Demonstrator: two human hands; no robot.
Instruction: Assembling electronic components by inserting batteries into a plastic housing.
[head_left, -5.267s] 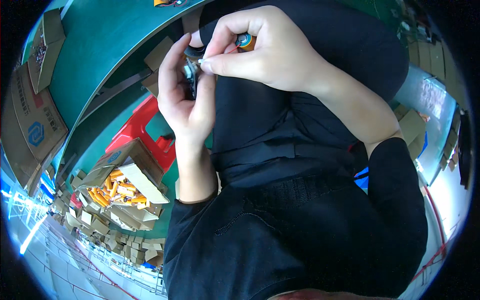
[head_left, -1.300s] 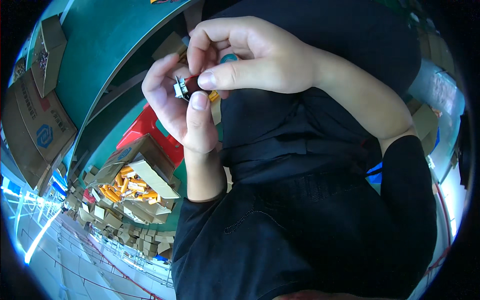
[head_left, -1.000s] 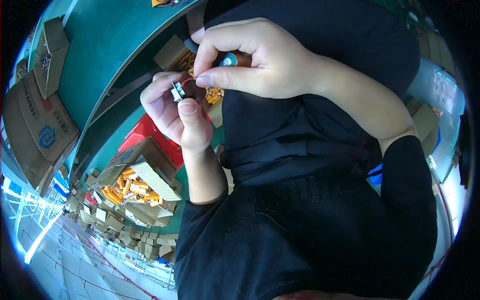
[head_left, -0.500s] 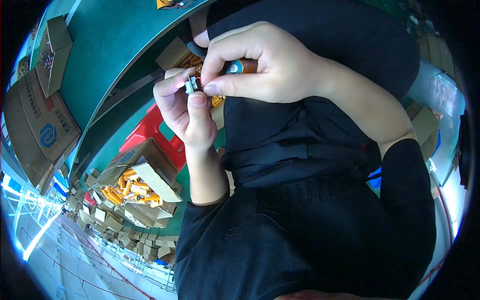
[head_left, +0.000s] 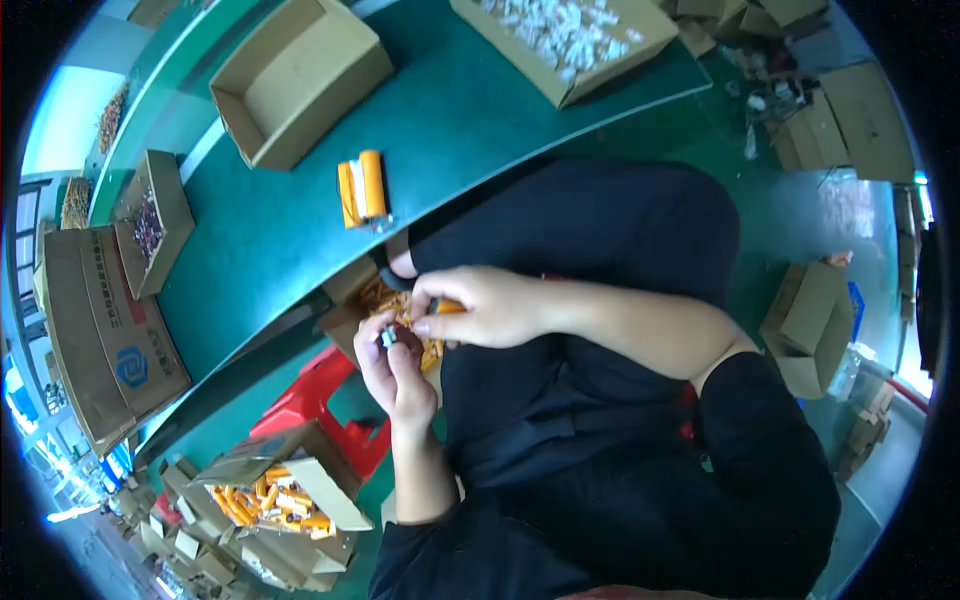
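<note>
Far to my left a flat brown carton (head_left: 105,330) leans by the green table (head_left: 280,240), and a small open box of dark bits (head_left: 150,220) sits on the table's left end. Near me on the left, down by the floor, an open box of orange pieces (head_left: 265,500) stands beside a red stool (head_left: 320,400).

My left hand (head_left: 395,365) is held up over my lap, and its fingers (head_left: 385,335) are pressed together on a small metal part (head_left: 388,337). The part looks hard, light and smooth, the sort of thing that slips away if I loosen my pinch, so I judge it best held by its sides between thumb and fingertip, leaving the end free.

Just to the right, my right hand (head_left: 490,305) closes round a small orange tube (head_left: 447,306), its thumb and forefinger meeting the left hand's fingertips. The tube seems stiff and light; most of it is hidden in my palm, so I cannot tell its full shape. A grip near its tip should steady it where it meets the metal part.

Behind both hands, a box of more orange pieces (head_left: 395,300) peeks out under the table edge. Farther off on the table lie two orange cylinders (head_left: 362,187), an empty open carton (head_left: 300,75), and to the right a tray of white parts (head_left: 570,35).
</note>
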